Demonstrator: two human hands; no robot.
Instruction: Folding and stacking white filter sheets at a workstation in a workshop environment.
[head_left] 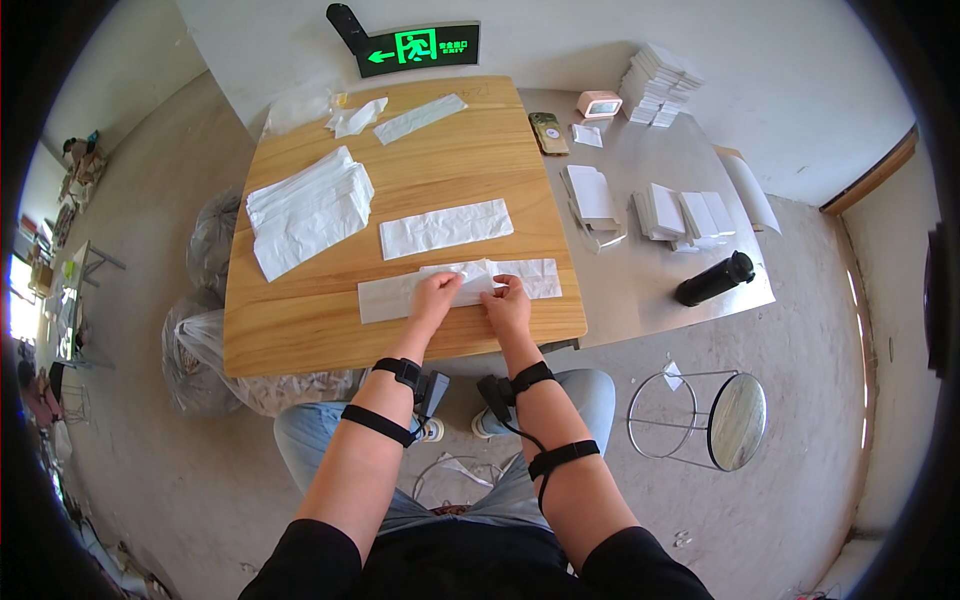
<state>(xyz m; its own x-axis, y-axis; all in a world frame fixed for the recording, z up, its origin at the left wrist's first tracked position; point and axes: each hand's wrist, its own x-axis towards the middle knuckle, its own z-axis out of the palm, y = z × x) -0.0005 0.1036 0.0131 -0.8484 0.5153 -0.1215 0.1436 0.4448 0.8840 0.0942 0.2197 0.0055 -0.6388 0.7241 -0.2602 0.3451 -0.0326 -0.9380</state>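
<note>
Close to the table's near edge lies a long white strip, like thin paper or plastic film, with a loose fold of white sheet raised on it. My left hand pinches this fold from the left. From the right my right hand has its fingers curled at the same fold; its fingertips are partly hidden. A second flat white strip lies just beyond my hands. To the left is a thick, uneven pile of creased white sheets.
The wooden tabletop also bears a far white strip and a crumpled white piece. On the metal table at right are a black bottle, a phone, and white card stacks. A round stool stands at right.
</note>
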